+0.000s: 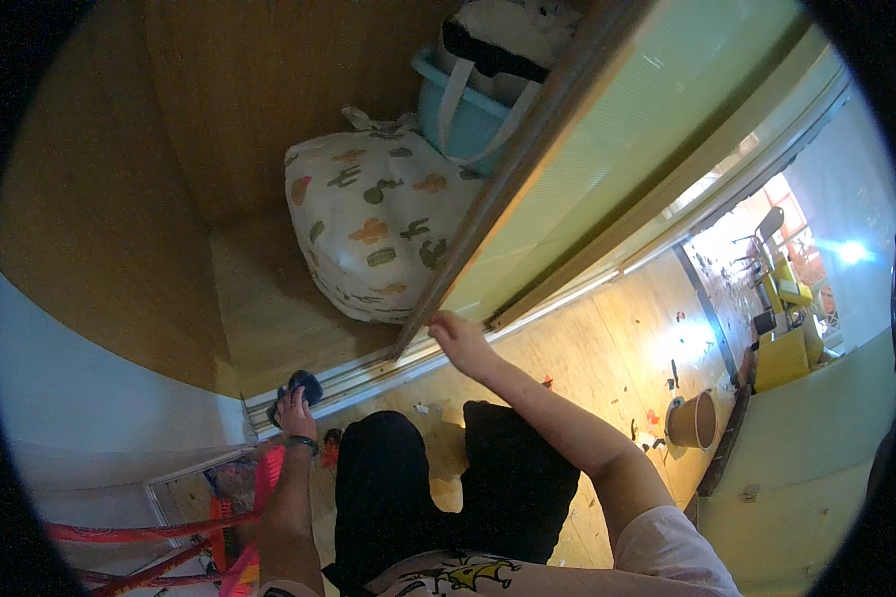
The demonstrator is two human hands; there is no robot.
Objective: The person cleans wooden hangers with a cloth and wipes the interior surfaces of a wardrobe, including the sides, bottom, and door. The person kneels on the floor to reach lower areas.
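Observation:
My left hand (295, 416) presses a dark cloth (308, 386) onto the left end of a pale sliding-door track (355, 382). The cloth bunches out past the fingers on both sides. Over to the right, my right hand (459, 345) has its fingers curled at the lower edge of a wood-framed sliding door (567, 201) with a pale yellow-green panel. Behind that door, on the closet floor (269, 298), sits a white fabric bag (377, 216) printed with green and orange cactus shapes. The door's edge hides part of the bag.
A light-blue basin (459, 112) holding a strapped bag stands deeper in the closet. Red straps (157, 531) lie at lower left. A brown bucket (692, 419) and scattered scraps (649, 440) are on the wooden floor at right. Yellow furniture (788, 354) stands farther off.

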